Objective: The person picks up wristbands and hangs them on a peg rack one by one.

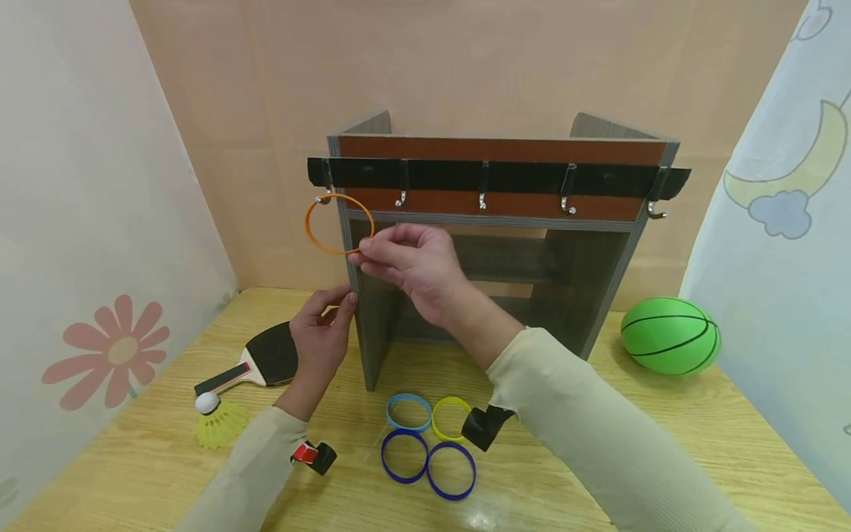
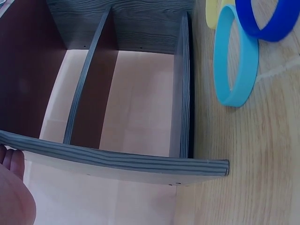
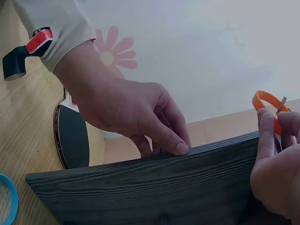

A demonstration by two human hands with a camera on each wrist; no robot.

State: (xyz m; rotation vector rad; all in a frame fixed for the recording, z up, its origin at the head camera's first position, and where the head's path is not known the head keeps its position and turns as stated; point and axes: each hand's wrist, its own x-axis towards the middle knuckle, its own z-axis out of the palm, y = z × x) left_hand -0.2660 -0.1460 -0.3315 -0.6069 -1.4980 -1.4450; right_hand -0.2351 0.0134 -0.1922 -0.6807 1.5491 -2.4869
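My right hand pinches an orange silicone wristband by its lower right edge, between thumb and fingers. The band is raised at the leftmost hook of a black rail; in the right wrist view, the hook's tip shows inside the loop. Lower down, my left hand holds the front edge of the grey wood-grain shelf at its left side panel. Its thumb lies on that edge, with fingers behind the panel in the right wrist view.
On the table, a light blue wristband, a yellow one and two dark blue wristbands lie before the shelf. A table tennis paddle and yellow shuttlecock lie left. A green ball sits right.
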